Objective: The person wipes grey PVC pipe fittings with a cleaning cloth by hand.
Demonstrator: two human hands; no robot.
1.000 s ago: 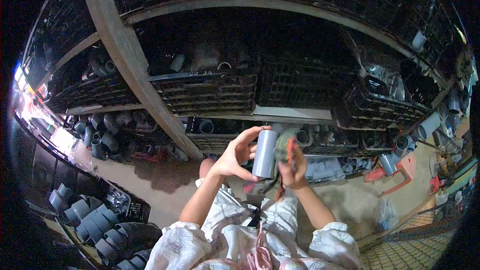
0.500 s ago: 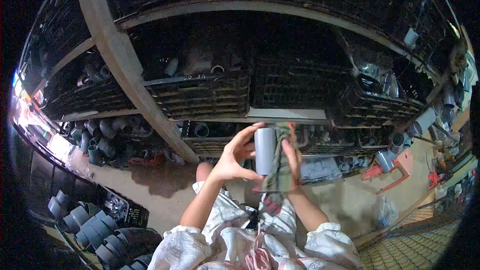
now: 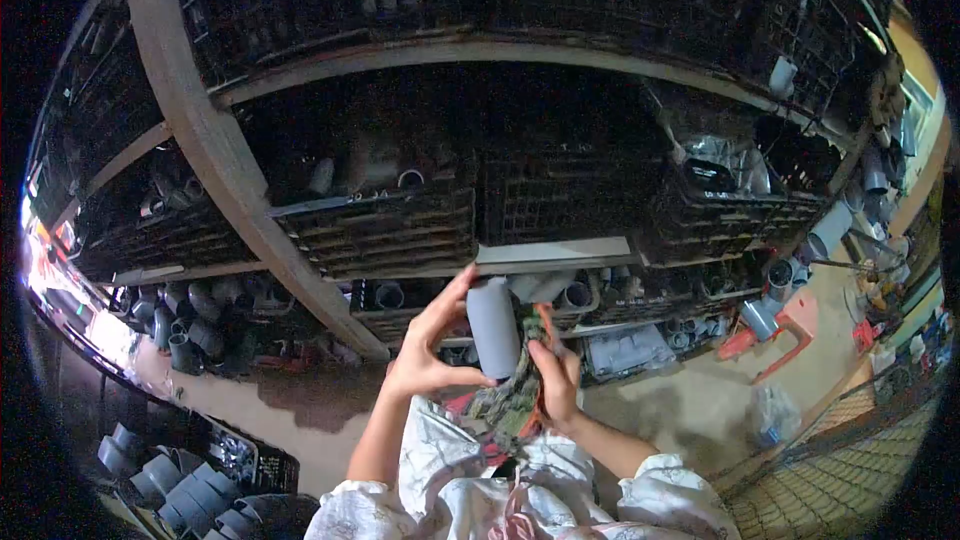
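Note:
A grey plastic pipe fitting stands nearly upright in front of me. My left hand grips it from the left, with the thumb at its lower end and the fingers near its top. On its right side, a crumpled green camouflage-patterned cloth with red and orange parts hangs down over my lap. My right hand is closed on this cloth, close beside the fitting. Whether the cloth touches the fitting's far side is hidden.
Dark shelves with black crates of fittings rise ahead, framed by a slanting post. Several grey fittings are heaped at lower left. A red plastic stool lies on the floor at right, near a clear plastic bag.
Both hands have moved slightly left and down with the fitting, which now tilts a little. The cloth has shifted off the fitting's side and bunched lower in the right hand. The view has turned slightly.

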